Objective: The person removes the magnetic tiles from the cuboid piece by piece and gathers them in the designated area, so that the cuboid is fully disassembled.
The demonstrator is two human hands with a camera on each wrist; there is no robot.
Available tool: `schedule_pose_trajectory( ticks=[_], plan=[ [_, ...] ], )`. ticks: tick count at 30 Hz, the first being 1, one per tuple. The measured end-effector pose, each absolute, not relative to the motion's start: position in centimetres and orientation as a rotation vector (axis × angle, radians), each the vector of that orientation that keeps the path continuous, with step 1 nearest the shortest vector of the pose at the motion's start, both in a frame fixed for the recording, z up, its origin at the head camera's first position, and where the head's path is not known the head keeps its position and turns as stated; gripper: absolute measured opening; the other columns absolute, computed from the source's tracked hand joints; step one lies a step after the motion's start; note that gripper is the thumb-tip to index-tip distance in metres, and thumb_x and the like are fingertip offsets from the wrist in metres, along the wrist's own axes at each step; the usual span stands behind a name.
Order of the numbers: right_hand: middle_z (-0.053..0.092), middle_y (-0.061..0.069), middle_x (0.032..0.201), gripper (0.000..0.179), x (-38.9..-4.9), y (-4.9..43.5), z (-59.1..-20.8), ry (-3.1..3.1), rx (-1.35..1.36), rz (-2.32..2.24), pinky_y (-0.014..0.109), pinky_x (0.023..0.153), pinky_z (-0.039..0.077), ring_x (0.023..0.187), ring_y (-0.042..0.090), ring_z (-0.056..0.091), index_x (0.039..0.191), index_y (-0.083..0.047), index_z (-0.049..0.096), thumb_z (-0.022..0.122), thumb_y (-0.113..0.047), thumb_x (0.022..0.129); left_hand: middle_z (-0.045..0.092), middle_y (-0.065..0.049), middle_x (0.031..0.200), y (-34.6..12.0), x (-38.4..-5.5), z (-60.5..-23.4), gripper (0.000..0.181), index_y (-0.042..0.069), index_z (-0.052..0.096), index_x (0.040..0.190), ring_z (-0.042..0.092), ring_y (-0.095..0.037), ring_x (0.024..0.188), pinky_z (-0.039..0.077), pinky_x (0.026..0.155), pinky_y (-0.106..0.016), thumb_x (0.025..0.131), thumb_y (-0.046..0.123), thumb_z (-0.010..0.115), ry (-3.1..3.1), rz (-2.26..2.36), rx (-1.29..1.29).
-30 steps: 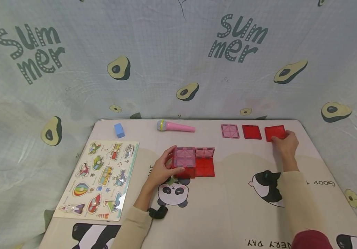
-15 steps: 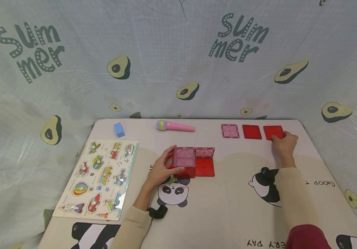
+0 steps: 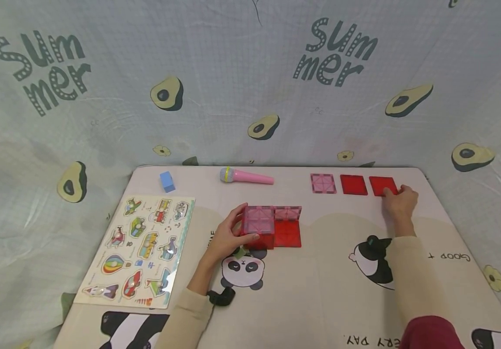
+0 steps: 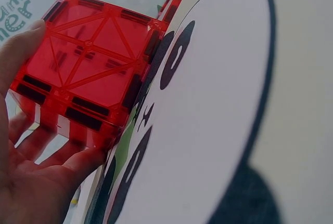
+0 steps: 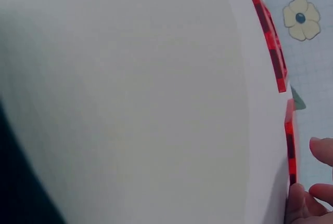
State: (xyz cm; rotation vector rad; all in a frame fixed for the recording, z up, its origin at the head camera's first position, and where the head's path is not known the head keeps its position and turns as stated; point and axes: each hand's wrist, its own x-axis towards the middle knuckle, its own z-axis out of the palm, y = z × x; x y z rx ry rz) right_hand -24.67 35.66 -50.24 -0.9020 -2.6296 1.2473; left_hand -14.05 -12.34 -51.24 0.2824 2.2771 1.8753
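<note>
My left hand (image 3: 225,238) grips the left side of a box of magnetic tiles (image 3: 259,220), with thumb and fingers on different faces. The box has a pink top and a red front; the left wrist view shows a red face (image 4: 99,52) close up. To its right a red tile (image 3: 287,236) lies flat, and a pink tile (image 3: 287,213) stands along its back edge. At the back right, my right hand (image 3: 402,204) touches the near right corner of a loose red tile (image 3: 380,185). In the right wrist view the thumb is raised off this tile (image 5: 290,143).
Left of that tile lie another red tile (image 3: 353,184) and a pink tile (image 3: 322,183). A pink toy microphone (image 3: 252,177) and a blue block (image 3: 167,182) are along the back. A picture puzzle board (image 3: 119,257) covers the table's left side. A printed curtain (image 3: 215,63) hangs behind.
The right red tile has shifted slightly left and straightened, now lying flat beside the others. The right hand's fingers have drawn back toward its corner. The left hand and box stay put.
</note>
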Motion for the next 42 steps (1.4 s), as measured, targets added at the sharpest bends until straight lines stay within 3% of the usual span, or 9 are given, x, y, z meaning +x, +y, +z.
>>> schedule_pose_trajectory(
  ticks=[7,13,22,27,28,34,37,42],
  plan=[
    [0.022,0.023,0.161,0.067,-24.4,36.1,-49.3,-2.603,-0.881,1.273,0.050,0.121,0.036,0.147,0.038,0.030,0.158,-0.001,0.018,0.039,-0.036,0.105,0.042,-0.003,0.156,-12.3,-14.1,-51.4,0.087,0.023,0.032,0.157,0.042,-0.030,0.145,0.052,0.105,-0.044,0.084,0.020,0.081,2.269,1.880,0.279],
    [0.028,0.020,0.159,0.067,-23.9,35.6,-47.9,-2.567,-0.812,1.254,0.048,0.116,0.043,0.136,0.036,0.043,0.158,-0.004,0.024,0.042,-0.037,0.103,0.043,-0.003,0.156,-12.3,-14.0,-51.3,0.087,0.023,0.032,0.157,0.042,-0.030,0.145,0.052,0.104,-0.044,0.084,0.020,0.081,2.277,1.878,0.276],
    [0.039,0.013,0.155,0.064,-22.8,34.2,-46.5,-2.546,-0.701,1.211,0.027,0.093,0.051,0.126,0.027,0.049,0.156,-0.010,0.032,0.048,-0.041,0.102,0.042,-0.001,0.157,-12.3,-14.0,-51.4,0.086,0.028,0.034,0.156,0.041,-0.028,0.146,0.051,0.106,-0.044,0.084,0.022,0.082,2.285,1.867,0.270],
    [0.039,0.012,0.156,0.063,-22.4,33.1,-45.8,-2.543,-0.672,1.196,0.039,0.104,0.053,0.128,0.028,0.049,0.156,-0.013,0.033,0.049,-0.041,0.102,0.042,-0.002,0.156,-12.3,-14.0,-51.4,0.087,0.027,0.033,0.156,0.041,-0.029,0.146,0.052,0.105,-0.045,0.084,0.022,0.082,2.296,1.860,0.264],
    [0.040,0.011,0.155,0.063,-22.4,33.0,-45.8,-2.545,-0.671,1.174,0.042,0.100,0.055,0.125,0.026,0.049,0.155,-0.013,0.034,0.048,-0.044,0.102,0.042,-0.001,0.156,-12.3,-14.0,-51.3,0.087,0.028,0.033,0.156,0.041,-0.029,0.146,0.052,0.105,-0.045,0.083,0.023,0.082,2.299,1.857,0.260],
    [0.041,0.012,0.154,0.061,-21.5,31.5,-44.9,-2.546,-0.598,1.185,0.040,0.097,0.055,0.129,0.026,0.046,0.153,-0.012,0.037,0.052,-0.040,0.101,0.042,0.000,0.157,-12.2,-14.0,-51.3,0.087,0.031,0.034,0.155,0.040,-0.028,0.147,0.051,0.106,-0.044,0.083,0.025,0.082,2.308,1.842,0.248],
    [0.039,0.014,0.155,0.061,-21.0,30.6,-44.5,-2.554,-0.549,1.214,0.051,0.110,0.048,0.138,0.031,0.041,0.153,-0.010,0.037,0.053,-0.037,0.101,0.042,0.000,0.157,-12.2,-14.0,-51.3,0.087,0.030,0.034,0.155,0.039,-0.028,0.147,0.051,0.106,-0.044,0.083,0.025,0.082,2.310,1.839,0.251],
    [0.040,0.016,0.155,0.060,-20.4,29.3,-44.2,-2.553,-0.459,1.234,0.055,0.111,0.045,0.138,0.033,0.041,0.152,-0.008,0.040,0.056,-0.035,0.100,0.042,0.000,0.157,-12.2,-14.0,-51.3,0.086,0.033,0.034,0.154,0.038,-0.028,0.148,0.051,0.106,-0.044,0.083,0.026,0.082,2.314,1.839,0.247]
  ],
)
